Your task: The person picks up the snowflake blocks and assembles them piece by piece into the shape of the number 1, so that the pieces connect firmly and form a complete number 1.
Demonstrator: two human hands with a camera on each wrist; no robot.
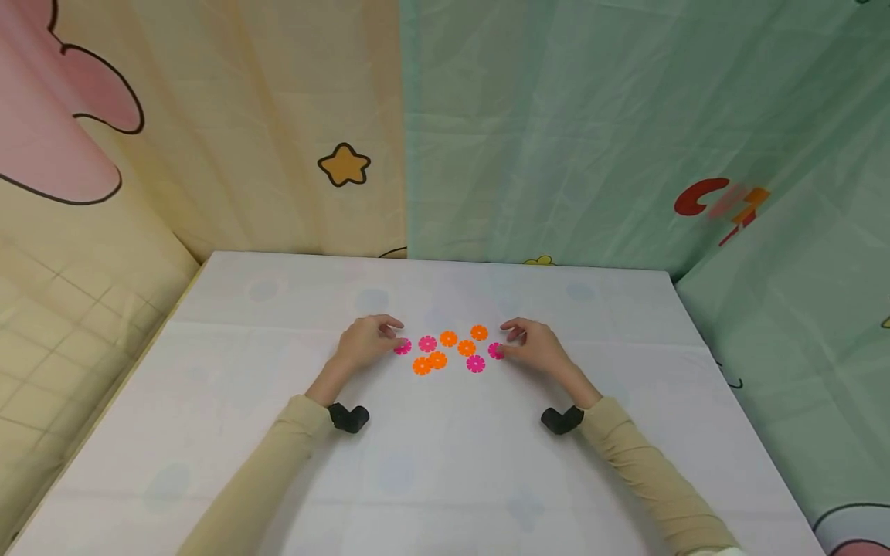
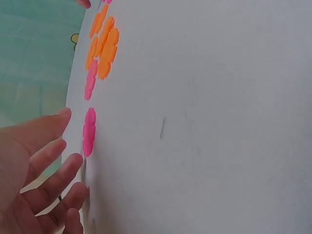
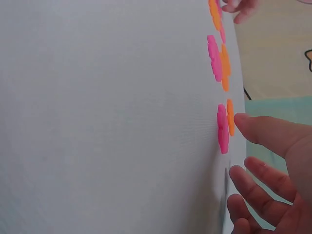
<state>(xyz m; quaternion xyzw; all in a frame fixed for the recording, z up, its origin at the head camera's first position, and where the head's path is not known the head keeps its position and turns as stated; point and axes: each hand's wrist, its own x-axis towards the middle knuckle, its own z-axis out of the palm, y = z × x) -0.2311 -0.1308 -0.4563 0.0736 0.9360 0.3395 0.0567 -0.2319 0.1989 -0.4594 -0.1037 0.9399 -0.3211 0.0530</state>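
Several flat, round, notched plastic discs lie on the white-covered table, some orange and some pink. At the left end of the group, my left hand [image 1: 366,340] is beside a pink disc [image 1: 402,347]. In the left wrist view its thumb and fingers are spread, and the pink disc [image 2: 89,132] lies just past the thumb tip. My right hand [image 1: 537,345] is at the right end, close to another pink disc [image 1: 496,350]. The right wrist view shows parted, gently bent fingers near a pink disc [image 3: 223,129] and an orange disc [image 3: 230,117]. Neither hand grips anything.
Between the hands lie orange discs [image 1: 467,348] and further pink discs [image 1: 476,364]; two orange ones [image 1: 437,360] touch or overlap. The white tabletop [image 1: 445,479] runs back to printed curtains [image 1: 591,131]. Each wrist carries a black piece [image 1: 350,418].
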